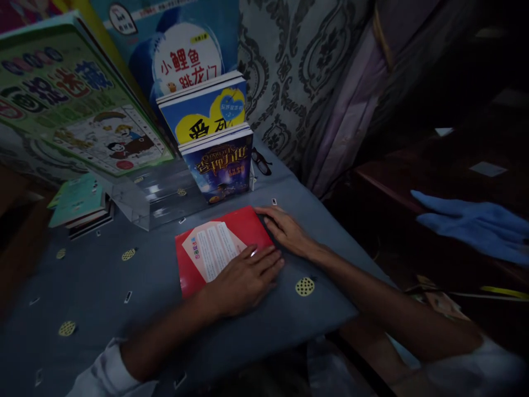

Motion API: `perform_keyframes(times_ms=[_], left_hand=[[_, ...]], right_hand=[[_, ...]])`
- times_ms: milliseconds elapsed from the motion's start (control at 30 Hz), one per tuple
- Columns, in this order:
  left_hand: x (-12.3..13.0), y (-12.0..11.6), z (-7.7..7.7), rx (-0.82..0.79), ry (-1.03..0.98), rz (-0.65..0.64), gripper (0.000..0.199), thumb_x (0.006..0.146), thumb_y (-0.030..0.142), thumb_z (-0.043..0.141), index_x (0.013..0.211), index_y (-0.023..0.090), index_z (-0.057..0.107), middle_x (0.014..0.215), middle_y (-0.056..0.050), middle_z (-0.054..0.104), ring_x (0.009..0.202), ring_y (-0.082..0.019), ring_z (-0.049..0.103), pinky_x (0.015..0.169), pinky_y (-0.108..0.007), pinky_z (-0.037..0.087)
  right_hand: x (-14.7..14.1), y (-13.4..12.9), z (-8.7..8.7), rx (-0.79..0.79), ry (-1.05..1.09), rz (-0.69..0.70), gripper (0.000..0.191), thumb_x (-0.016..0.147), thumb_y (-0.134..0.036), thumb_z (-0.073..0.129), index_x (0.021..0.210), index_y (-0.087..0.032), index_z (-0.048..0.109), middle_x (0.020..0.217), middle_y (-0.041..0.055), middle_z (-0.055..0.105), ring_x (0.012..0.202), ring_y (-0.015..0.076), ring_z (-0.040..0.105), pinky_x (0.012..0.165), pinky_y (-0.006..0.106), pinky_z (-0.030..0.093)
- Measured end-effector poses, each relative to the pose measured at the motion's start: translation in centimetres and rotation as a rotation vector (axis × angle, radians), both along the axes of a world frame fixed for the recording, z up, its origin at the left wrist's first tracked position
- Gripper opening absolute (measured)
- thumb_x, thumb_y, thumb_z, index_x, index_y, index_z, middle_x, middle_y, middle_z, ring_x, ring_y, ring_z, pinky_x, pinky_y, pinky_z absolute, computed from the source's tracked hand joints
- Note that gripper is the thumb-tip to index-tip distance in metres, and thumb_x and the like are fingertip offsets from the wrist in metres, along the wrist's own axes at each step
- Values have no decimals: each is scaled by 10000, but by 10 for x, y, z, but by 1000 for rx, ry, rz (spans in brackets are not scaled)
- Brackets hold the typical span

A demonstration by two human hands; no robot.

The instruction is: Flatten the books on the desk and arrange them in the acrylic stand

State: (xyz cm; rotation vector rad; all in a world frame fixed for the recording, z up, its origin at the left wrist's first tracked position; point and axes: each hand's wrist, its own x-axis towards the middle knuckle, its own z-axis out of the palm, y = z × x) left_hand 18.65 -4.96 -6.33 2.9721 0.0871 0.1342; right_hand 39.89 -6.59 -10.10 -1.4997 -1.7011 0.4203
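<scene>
A red book (252,226) with a pale printed panel lies flat on the grey-blue tablecloth. My left hand (246,275) rests palm down over its near right part, the fingers extended and fairly close together. My right hand (287,231) lies at the book's right edge, its fingers stretched towards the far right corner. Neither hand is wrapped round anything. Just beyond the red book stands a dark blue book (221,168), in front of a blue and yellow book (202,113).
A large green book (82,99) leans at the left beside a clear plastic stand (132,201). Small books (78,204) are stacked at far left. Glasses (262,162) lie behind the dark blue book. A blue glove (475,223) is at the right, beyond the table (165,342).
</scene>
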Motion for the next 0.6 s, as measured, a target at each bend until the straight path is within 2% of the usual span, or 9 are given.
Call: perform_keyframes(times_ms=[167, 300, 467, 600], left_hand=[[-6, 1, -3, -6, 19, -15, 472, 1078, 355, 310, 1486, 139, 407, 1545, -118, 473, 1489, -209, 354, 1229, -425, 287], [-13, 4, -1, -43, -5, -2, 465, 1059, 363, 382, 1455, 123, 431, 1509, -142, 510, 1463, -231, 400, 1238, -427, 283], [-38, 15, -5, -60, -40, 205, 362, 1054, 327, 399, 1326, 135, 543, 1389, -145, 612, 1389, -237, 500, 1230, -472, 306], [-67, 34, -15, -15, -68, 373, 404, 1041, 297, 407, 1393, 123, 504, 1475, -182, 532, 1429, -269, 450, 1217, -516, 310]], right_hand=[[-8, -6, 5, 21, -82, -3, 407, 988, -261, 405, 1343, -204, 595, 1331, 120, 657, 1265, 285, 577, 1087, 540, 453], [-25, -17, 9, 34, -146, -1, 412, 1019, -303, 387, 1359, -193, 592, 1409, 136, 610, 1349, 282, 523, 1135, 548, 412], [-63, -21, 13, 56, -173, 88, 433, 1044, -340, 358, 1387, -185, 571, 1448, 142, 582, 1396, 261, 487, 1157, 541, 401], [-98, -9, 13, -6, -226, 184, 512, 1050, -407, 344, 1446, -128, 511, 1506, 174, 517, 1450, 265, 415, 1188, 510, 373]])
